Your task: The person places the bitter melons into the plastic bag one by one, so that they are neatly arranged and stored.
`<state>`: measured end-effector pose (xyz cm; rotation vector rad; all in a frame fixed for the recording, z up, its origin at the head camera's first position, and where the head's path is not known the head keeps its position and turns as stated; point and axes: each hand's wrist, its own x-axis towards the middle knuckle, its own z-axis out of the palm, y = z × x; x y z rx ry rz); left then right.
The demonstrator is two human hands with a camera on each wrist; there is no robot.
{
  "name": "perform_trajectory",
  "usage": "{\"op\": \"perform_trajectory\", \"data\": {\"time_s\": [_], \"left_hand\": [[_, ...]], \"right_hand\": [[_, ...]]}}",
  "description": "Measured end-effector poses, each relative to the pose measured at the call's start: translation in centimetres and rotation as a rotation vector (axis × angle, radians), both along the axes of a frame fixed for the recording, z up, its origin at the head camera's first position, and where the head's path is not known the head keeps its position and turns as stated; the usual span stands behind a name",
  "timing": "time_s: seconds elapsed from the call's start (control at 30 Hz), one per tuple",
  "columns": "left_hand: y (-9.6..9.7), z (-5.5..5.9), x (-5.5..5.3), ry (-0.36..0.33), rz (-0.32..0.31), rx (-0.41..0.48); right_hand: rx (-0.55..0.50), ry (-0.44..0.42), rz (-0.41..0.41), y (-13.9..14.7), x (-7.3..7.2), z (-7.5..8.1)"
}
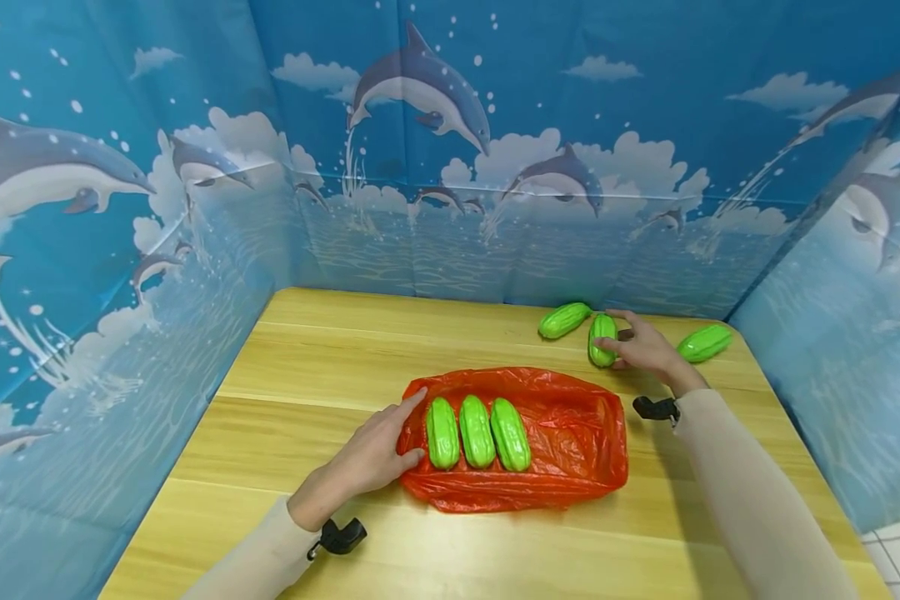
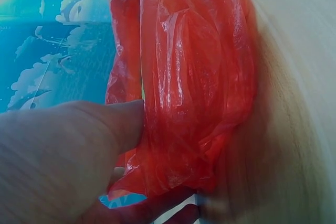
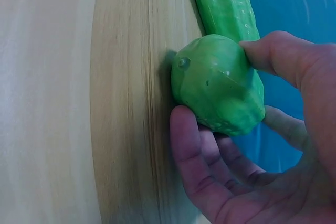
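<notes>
In the head view, a red plastic bag (image 1: 581, 442) lies spread wide at the mouth, with three ridged green cucumbers (image 1: 477, 433) side by side in its left part. My left hand (image 1: 371, 446) holds the bag's left end; in the left wrist view its thumb (image 2: 128, 124) laps over the rim and fingers show below the plastic. Beyond the bag, at the back right, my right hand (image 1: 645, 343) grips another cucumber (image 1: 602, 340). Up close, the thumb lies on one side of that cucumber (image 3: 215, 85) and the fingers curl around its other side.
One loose cucumber (image 1: 565, 320) lies left of the gripped one, close to the back curtain (image 1: 450, 242). A further cucumber (image 1: 705, 342) rests right of my right hand by the table's back right corner. Dolphin-print curtains border the wooden table (image 1: 307, 350) at the back and sides.
</notes>
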<state>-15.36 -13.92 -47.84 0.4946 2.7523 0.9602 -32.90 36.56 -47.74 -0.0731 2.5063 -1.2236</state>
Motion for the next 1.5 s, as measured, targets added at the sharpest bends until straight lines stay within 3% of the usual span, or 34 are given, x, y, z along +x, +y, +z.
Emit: {"op": "perform_trajectory", "data": {"time_s": [0.6,1.5], "left_hand": [[0.0,-0.1,0.4,-0.011,0.019,0.008],[0.2,0.1,0.4,-0.012,0.013,0.017]], "right_hand": [[0.015,0.039,-0.031,0.8,1.8,0.3],[0.002,0.098,-0.016,0.4,4.5,0.4]]}}
